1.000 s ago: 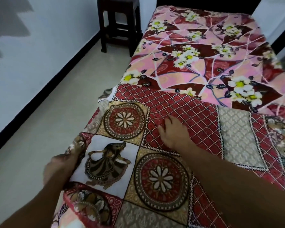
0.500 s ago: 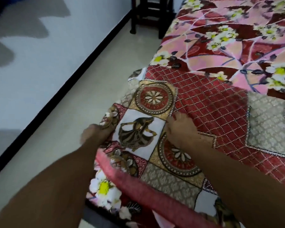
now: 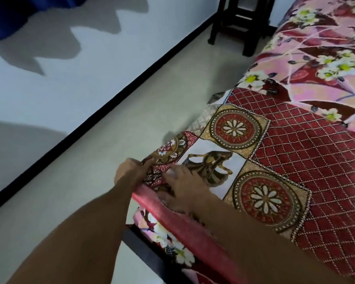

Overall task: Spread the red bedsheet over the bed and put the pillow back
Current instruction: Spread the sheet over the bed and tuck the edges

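The red patterned bedsheet (image 3: pixel 307 160) lies over the near part of the bed, with round flower medallions and a dancer panel near its left edge. Beyond it the pink floral sheet (image 3: pixel 324 58) covers the rest of the mattress. My left hand (image 3: pixel 131 171) grips the red bedsheet's hanging left edge at the bed's side. My right hand (image 3: pixel 184 185) rests on that same edge beside it, fingers spread and pressing on the cloth. A folded-over pink underside of the sheet (image 3: pixel 172 220) runs along the near corner. No pillow is in view.
A dark wooden stool (image 3: pixel 240 21) stands on the floor at the bed's far left side. A white wall with a black skirting (image 3: pixel 115 99) runs along the left. The dark bed frame (image 3: pixel 148 257) shows below the near corner. Pale floor lies between wall and bed.
My right hand slid left from the red lattice area to the sheet's left edge, next to my left hand. The view swung left and down toward the bed's side.
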Tool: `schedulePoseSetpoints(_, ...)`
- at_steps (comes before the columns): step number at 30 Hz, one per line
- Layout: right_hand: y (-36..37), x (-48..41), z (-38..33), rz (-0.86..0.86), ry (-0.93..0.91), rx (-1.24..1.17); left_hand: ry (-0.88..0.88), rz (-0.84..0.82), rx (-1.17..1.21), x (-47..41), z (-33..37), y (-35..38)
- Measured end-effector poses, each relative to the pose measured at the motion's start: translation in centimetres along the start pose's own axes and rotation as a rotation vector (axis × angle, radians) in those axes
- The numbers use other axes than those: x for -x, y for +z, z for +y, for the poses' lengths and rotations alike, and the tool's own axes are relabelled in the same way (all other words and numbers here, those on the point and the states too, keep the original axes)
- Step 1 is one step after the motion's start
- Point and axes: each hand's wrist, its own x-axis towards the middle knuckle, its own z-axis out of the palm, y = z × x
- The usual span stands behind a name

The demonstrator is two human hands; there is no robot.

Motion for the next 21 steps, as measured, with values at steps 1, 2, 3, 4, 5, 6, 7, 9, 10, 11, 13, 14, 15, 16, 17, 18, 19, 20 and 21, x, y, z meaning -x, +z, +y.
schedulePoseSetpoints(1,0.7,0.4,-0.1,-0.067,-0.027,0.014,-0.012,-0.006,-0.015,-0.2,-0.7,0.5)
schedulePoseSetpoints(2,1.2,0.8,0.1,-0.118,-0.053,0.024,-0.016,0.006,-0.039,-0.5,-1.2,1.0)
schedulePoseSetpoints(3,1.5,1.2,0.5,-0.14,-0.082,0.032,-0.015,0.021,-0.099,-0.6,-1.5,1.3)
schedulePoseSetpoints(4,1.7,1.5,0.9,-0.134,-0.117,0.037,-0.008,0.038,-0.194,-0.5,-1.8,1.1)
schedulePoseSetpoints(5,1.6,1.9,1.7,-0.108,-0.138,0.044,-0.006,0.054,-0.312,-0.2,-1.7,0.8)
schedulePoseSetpoints(6,1.4,2.4,2.6,-0.076,-0.135,0.043,-0.005,0.065,-0.424,-0.1,-1.6,0.6)
schedulePoseSetpoints(7,1.1,3.1,4.0,-0.046,-0.101,0.03,-0.006,0.072,-0.526,0.3,-0.9,0.6)
schedulePoseSetpoints(9,0.3,5.0,7.4,0.0,0.036,-0.012,0.07,0.15,-0.621,1.3,1.3,0.9)
schedulePoseSetpoints(10,-0.2,6.6,9.2,0.013,0.141,-0.033,0.184,0.193,-0.606,2.1,3.1,1.7)
schedulePoseSetpoints(11,-0.6,8.2,11.1,0.018,0.248,-0.05,0.342,0.229,-0.554,2.9,5.1,2.8)
schedulePoseSetpoints(13,-1.3,12.0,15.5,0.006,0.467,-0.05,0.737,0.221,-0.469,4.8,10.4,6.7)
schedulePoseSetpoints(14,-1.4,13.8,17.4,0.006,0.564,-0.053,0.904,0.194,-0.456,6.3,12.9,8.4)
schedulePoseSetpoints(15,-1.3,16.4,19.7,0.029,0.665,-0.067,1.049,0.133,-0.452,8.4,15.9,10.7)
schedulePoseSetpoints(16,-1.3,19.0,21.5,0.057,0.754,-0.083,1.174,0.071,-0.453,10.9,18.1,12.8)
schedulePoseSetpoints(17,-1.0,21.9,23.7,0.079,0.84,-0.088,1.295,0.012,-0.465,13.5,20.3,15.2)
schedulePoseSetpoints(18,-0.6,25.0,25.8,0.091,0.917,-0.081,1.416,-0.031,-0.472,16.0,22.1,17.6)
schedulePoseSetpoints(19,-0.2,27.7,27.3,0.099,0.986,-0.075,1.513,-0.063,-0.474,18.1,22.9,19.4)
schedulePoseSetpoints(20,0.5,31.1,29.0,0.111,1.066,-0.086,1.587,-0.096,-0.477,20.8,23.8,21.6)
schedulePoseSetpoints(21,1.3,34.5,30.9,0.123,1.149,-0.105,1.638,-0.119,-0.481,23.3,24.7,24.0)
